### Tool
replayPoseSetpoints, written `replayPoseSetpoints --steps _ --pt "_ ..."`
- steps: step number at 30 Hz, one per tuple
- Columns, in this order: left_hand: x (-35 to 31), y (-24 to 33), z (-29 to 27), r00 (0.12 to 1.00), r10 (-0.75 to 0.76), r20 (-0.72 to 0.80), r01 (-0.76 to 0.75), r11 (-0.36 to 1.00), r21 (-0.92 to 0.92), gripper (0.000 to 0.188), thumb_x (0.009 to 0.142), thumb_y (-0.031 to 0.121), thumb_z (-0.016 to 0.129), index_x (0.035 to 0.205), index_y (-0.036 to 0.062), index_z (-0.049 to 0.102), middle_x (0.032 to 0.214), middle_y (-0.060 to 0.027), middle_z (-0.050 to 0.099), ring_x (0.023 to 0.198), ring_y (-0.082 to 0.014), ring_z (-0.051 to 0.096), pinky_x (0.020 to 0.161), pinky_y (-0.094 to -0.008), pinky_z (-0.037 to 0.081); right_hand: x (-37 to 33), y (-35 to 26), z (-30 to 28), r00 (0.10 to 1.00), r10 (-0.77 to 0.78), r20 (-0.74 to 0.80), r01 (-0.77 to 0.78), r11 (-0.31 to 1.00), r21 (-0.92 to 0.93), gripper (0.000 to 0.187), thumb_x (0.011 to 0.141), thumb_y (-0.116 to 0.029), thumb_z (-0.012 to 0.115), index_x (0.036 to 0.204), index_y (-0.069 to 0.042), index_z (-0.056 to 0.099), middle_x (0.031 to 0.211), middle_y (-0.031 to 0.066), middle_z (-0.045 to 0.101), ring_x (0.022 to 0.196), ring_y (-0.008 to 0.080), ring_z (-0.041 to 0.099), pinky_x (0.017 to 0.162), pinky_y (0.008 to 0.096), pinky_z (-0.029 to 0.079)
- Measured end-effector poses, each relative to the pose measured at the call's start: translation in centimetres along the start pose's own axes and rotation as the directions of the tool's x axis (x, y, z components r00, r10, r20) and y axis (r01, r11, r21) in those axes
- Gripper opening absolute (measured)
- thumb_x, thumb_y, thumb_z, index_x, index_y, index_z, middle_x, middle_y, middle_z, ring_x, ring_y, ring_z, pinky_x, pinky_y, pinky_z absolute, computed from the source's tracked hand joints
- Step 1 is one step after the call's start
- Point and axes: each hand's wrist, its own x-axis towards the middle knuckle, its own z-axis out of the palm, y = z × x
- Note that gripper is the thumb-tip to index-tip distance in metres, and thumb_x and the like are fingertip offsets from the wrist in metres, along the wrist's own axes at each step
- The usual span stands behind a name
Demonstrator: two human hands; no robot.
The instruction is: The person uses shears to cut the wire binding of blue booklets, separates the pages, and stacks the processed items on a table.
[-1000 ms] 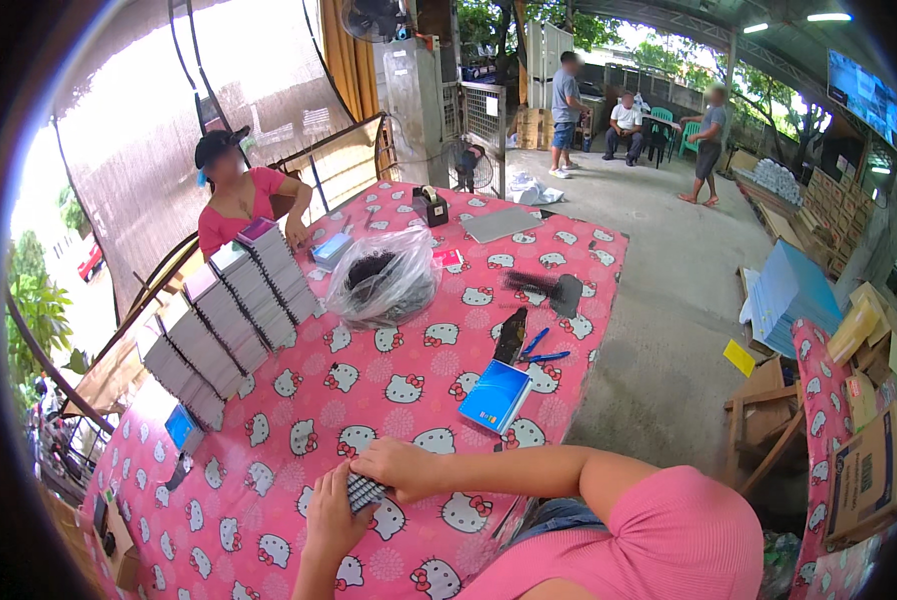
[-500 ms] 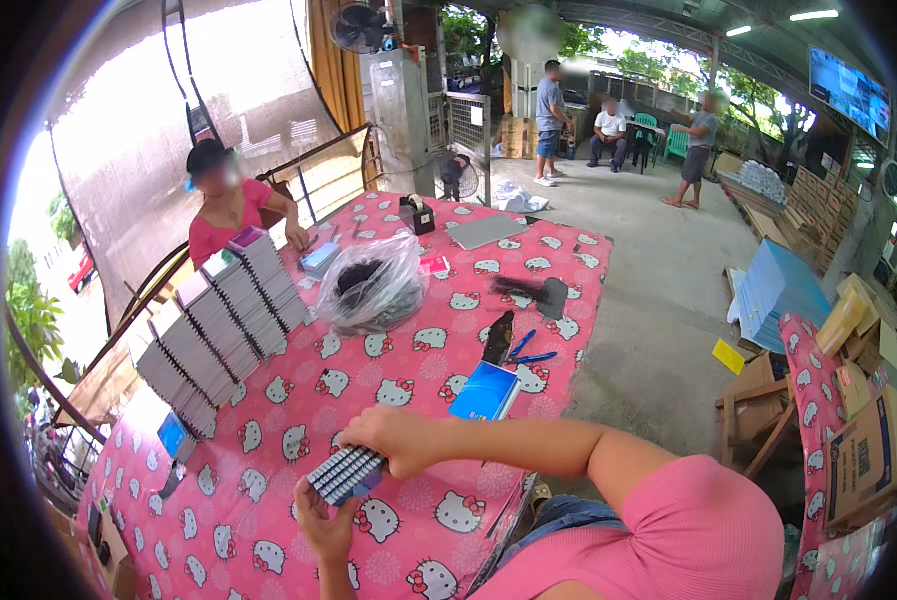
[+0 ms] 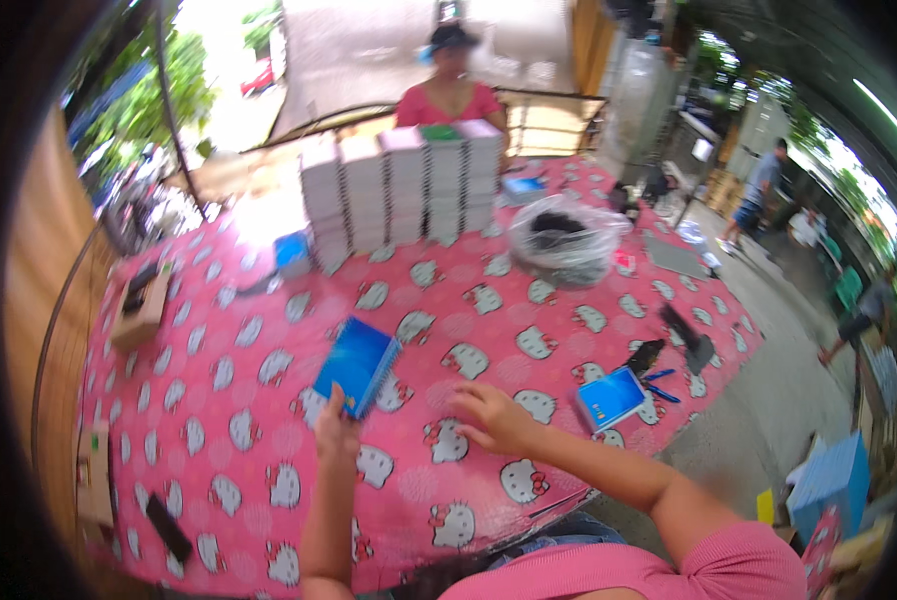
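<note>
The left hand (image 3: 339,432) grasps the lower end of a blue spiral notebook (image 3: 357,360), with the thumb on the cover; whether it is one or several together, I cannot tell. The right hand (image 3: 496,419) holds nothing, its fingers loosely spread above the pink tablecloth (image 3: 404,520). Compared with half a second ago, the right hand no longer touches the notebook, so the handling now depends on the left alone. Beyond them stand tall spiral-bound stacks (image 3: 404,195).

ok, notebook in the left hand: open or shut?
Shut: the blue notebook shows one flat cover, spiral along its right edge, no pages fanned out.
</note>
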Motion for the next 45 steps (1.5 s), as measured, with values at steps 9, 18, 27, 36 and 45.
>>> replayPoseSetpoints --steps 9,18,27,36,45 --pt "15.5 11.5 -5.3 0.948 0.231 -0.219 -0.261 0.958 -0.119 0.033 0.086 0.033 0.063 0.106 0.008 0.054 0.073 -0.0024 0.054 0.055 -0.014 0.047 0.048 -0.029 0.041 -9.2 -4.1 7.8 0.969 -0.011 0.246 -0.01 0.996 0.084 0.024 0.074 -0.008 0.062 0.098 -0.008 0.059 0.113 0.0108 0.056 0.105 0.0298 0.05 0.089 0.0429 0.038" --pt "35.6 14.9 6.3 0.808 0.115 -0.577 -0.324 0.906 -0.273 0.026 0.085 0.032 0.064 0.089 0.0074 0.057 0.091 -0.0079 0.062 0.077 -0.0249 0.058 0.072 -0.0436 0.049 -8.2 -2.1 7.3 0.947 0.103 0.304 -0.163 0.97 0.179 0.023 0.072 -0.009 0.064 0.095 -0.009 0.062 0.111 0.0051 0.057 0.107 0.0257 0.05 0.09 0.0404 0.035" --pt "47.2 12.5 8.7 0.75 0.086 -0.656 -0.298 0.929 -0.219 0.021 0.087 0.029 0.061 0.089 0.0083 0.061 0.099 -0.0084 0.06 0.088 -0.0227 0.057 0.079 -0.0449 0.045 -8.4 -0.2 7.0 0.918 0.08 0.387 -0.147 0.978 0.146 0.027 0.077 -0.016 0.065 0.103 -0.01 0.062 0.117 0.0053 0.059 0.106 0.0211 0.053 0.089 0.0373 0.039" --pt "50.4 12.2 3.2 0.756 0.068 -0.65 -0.064 0.998 0.029 0.04 0.087 0.041 0.057 0.118 0.0147 0.054 0.091 -0.0074 0.061 0.064 -0.023 0.059 0.054 -0.0391 0.049 -13.1 1.4 11.7 0.902 0.005 0.432 -0.111 0.969 0.222 0.035 0.082 -0.027 0.056 0.114 -0.014 0.057 0.13 0.0081 0.048 0.12 0.0272 0.043 0.095 0.0461 0.033" --pt "35.4 18.2 8.6 0.755 0.632 0.172 -0.411 0.254 0.876 0.047 0.079 -0.002 0.044 0.125 0.0068 0.05 0.106 -0.0128 0.055 0.088 -0.0247 0.056 0.068 -0.0355 0.049 -10.6 0.4 9.2 0.923 0.023 0.385 -0.142 0.948 0.284 0.03 0.084 -0.025 0.058 0.11 -0.011 0.059 0.128 0.0115 0.05 0.113 0.0315 0.048 0.089 0.0521 0.037"
